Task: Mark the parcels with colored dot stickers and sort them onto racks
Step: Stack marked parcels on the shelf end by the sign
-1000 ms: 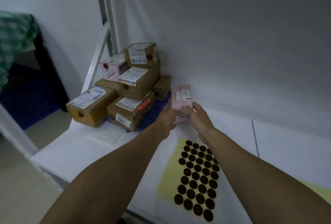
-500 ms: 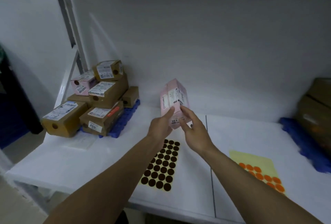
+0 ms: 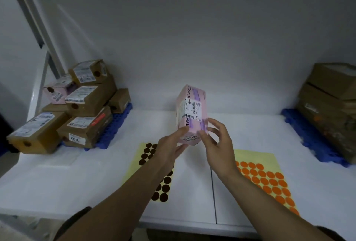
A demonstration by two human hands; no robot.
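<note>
A pink parcel [image 3: 190, 111] with a white barcode label is held upright above the middle of the white shelf [image 3: 57, 179]. My left hand [image 3: 169, 148] grips its lower left corner. My right hand [image 3: 216, 144] holds its lower right side, thumb on the front and fingers spread behind it. A yellow sheet of dark brown dot stickers [image 3: 161, 186] lies below my left forearm. A yellow sheet of orange dot stickers [image 3: 267, 181] lies to the right of my right forearm.
A stack of brown labelled parcels [image 3: 84, 117], one pink among them, sits on a blue pallet [image 3: 115, 127] at the left. Large brown boxes [image 3: 329, 109] on another blue pallet [image 3: 310, 140] stand at the right. The wall is close behind.
Both hands lifted the pink parcel from beside the left stack and carried it to the middle of the shelf. The view turned right, showing the orange sheet and the right boxes.
</note>
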